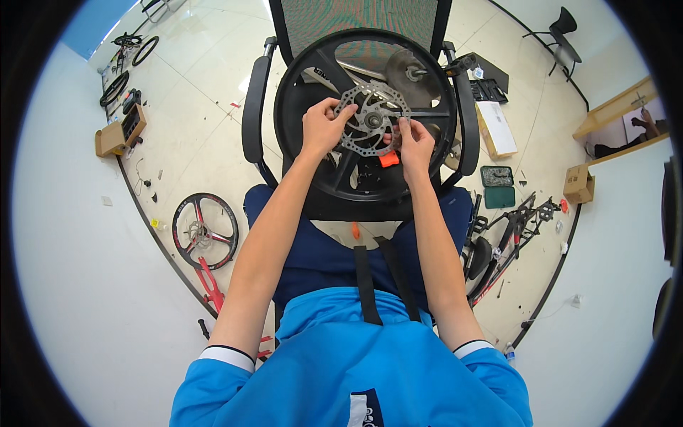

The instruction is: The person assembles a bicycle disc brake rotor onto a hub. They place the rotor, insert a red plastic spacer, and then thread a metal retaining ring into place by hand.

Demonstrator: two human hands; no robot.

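Note:
Both hands grip a silver disc brake rotor (364, 146) by its opposite edges, over the hub of a black spoked bicycle wheel (284, 114). My left hand (325, 127) pinches the rotor's left edge between thumb and fingers. On the right edge, my right hand (417, 147) closes with its thumb on top and fingertips showing through the cut-outs. Whether the rotor sits flush on the hub cannot be made out. The wheel lies flat across the seat of a black office chair (370, 208). An orange item (389, 159) shows between the spokes, just below the rotor.
A second, three-spoke wheel (178, 245) stands at the left beside a red fork (211, 288). A bicycle frame (509, 245) lies on the right floor, near an open green case (497, 197) and a white box (496, 128). The chair's armrests (252, 114) flank the wheel.

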